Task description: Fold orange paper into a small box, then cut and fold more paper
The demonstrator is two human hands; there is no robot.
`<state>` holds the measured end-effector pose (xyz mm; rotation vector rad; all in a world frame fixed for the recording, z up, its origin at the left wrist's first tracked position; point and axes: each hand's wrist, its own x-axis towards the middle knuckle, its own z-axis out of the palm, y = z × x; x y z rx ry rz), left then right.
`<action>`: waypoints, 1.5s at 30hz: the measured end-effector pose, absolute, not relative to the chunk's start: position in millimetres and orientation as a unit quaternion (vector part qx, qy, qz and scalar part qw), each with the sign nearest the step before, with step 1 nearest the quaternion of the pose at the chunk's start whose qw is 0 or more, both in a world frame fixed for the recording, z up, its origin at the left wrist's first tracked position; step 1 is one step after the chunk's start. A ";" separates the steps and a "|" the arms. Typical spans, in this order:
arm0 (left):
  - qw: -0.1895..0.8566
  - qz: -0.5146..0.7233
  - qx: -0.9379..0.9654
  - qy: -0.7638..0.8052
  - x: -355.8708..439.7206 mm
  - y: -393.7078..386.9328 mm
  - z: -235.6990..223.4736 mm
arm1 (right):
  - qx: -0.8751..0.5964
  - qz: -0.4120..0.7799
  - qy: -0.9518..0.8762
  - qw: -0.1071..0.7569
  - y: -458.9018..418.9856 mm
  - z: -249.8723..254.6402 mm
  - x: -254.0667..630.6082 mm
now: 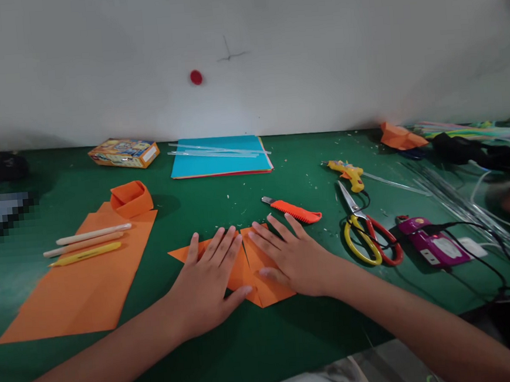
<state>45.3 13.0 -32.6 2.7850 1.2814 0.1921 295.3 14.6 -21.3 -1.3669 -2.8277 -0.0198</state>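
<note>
Both my hands lie flat on a folded piece of orange paper (pixel 249 268) on the green table. My left hand (pixel 206 280) covers its left half, fingers spread and thumb stretched toward the middle. Over the right half rests my right hand (pixel 293 258), its fingers also apart. A crease or slit runs down the paper between the hands, and one pointed corner sticks out at the left. Just beyond my right fingertips is an orange box cutter (pixel 296 210) with a bit of blade showing.
Orange sheets (pixel 82 293) at left carry several pens (pixel 85 253) and a folded orange paper piece (pixel 132 199). Blue paper (pixel 222 164) with clear sticks lies behind, beside a box (pixel 123 153). At right are scissors (pixel 366 229), a yellow glue gun (pixel 346 172) and a purple power strip (pixel 435 241) with cables.
</note>
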 end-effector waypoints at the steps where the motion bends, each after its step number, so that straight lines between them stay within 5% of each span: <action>1: 0.036 0.060 0.906 0.417 45.4 13.1 -32.1 | -0.431 -0.005 -0.902 0.000 15.7 -21.3 295.9; 45: 0.046 0.023 0.905 0.423 35.3 16.3 -28.3 | -0.453 0.023 -0.891 -0.001 22.8 -21.1 300.7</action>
